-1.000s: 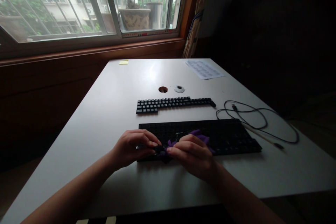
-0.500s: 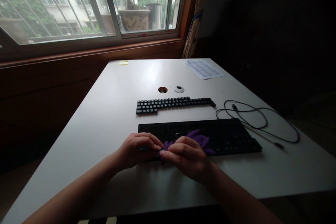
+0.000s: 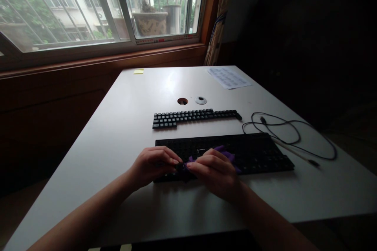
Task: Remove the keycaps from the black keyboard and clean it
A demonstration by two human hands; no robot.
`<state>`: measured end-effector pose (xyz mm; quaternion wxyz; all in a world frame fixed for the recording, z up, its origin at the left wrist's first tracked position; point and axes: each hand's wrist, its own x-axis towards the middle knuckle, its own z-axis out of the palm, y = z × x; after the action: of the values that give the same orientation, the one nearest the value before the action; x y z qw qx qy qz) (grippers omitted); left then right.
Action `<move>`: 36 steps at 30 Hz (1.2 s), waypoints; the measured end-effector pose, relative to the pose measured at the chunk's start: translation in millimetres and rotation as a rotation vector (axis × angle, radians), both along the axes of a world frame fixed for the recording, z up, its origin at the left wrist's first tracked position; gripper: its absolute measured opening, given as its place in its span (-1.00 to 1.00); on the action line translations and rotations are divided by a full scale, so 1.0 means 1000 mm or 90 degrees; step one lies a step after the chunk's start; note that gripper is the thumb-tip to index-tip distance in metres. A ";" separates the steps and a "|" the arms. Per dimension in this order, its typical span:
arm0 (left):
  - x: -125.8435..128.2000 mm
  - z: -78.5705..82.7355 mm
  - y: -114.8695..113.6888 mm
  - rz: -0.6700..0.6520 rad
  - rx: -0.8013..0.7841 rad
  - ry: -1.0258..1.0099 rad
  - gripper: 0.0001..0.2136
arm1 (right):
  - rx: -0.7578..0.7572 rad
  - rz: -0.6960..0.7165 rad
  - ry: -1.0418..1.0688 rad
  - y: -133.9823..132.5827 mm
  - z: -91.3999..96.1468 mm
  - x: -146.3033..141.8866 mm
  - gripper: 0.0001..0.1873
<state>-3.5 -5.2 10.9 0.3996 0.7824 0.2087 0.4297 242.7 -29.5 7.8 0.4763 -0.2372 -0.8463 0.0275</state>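
Two pinches I hold over the keyboard (image 3: 259,151), near left: left hand (image 3: 156,164) on a key (image 3: 179,166), right hand (image 3: 216,171) on cloth (image 3: 227,154), seemingly so they meet, with far keycaps (image 3: 191,116) rowed likely for order.

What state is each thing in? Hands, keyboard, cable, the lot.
Left hand: pinching a small dark piece
Right hand: gripping purple cloth
Purple cloth: bunched
Keyboard: flat, partly hidden by hands and cloth
Keycaps: off the keyboard, set in rows
USB cable: loosely looped, unplugged
Desk hole: uncovered
Curtain: gathered
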 end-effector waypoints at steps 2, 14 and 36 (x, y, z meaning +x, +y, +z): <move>0.001 -0.004 0.001 0.000 -0.005 -0.003 -0.92 | -0.001 0.003 0.004 -0.001 0.001 -0.002 -0.71; 0.005 -0.003 0.000 0.013 0.027 0.014 -0.87 | -0.022 0.008 0.012 0.000 -0.007 -0.005 -0.70; 0.005 -0.012 -0.008 0.062 0.017 0.018 -0.61 | -0.074 0.029 0.068 -0.001 -0.004 -0.009 -0.68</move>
<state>1.8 -12.9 -1.5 0.3644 0.7825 0.2465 0.4406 233.6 -30.0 3.9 0.5051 -0.2437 -0.8218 0.1001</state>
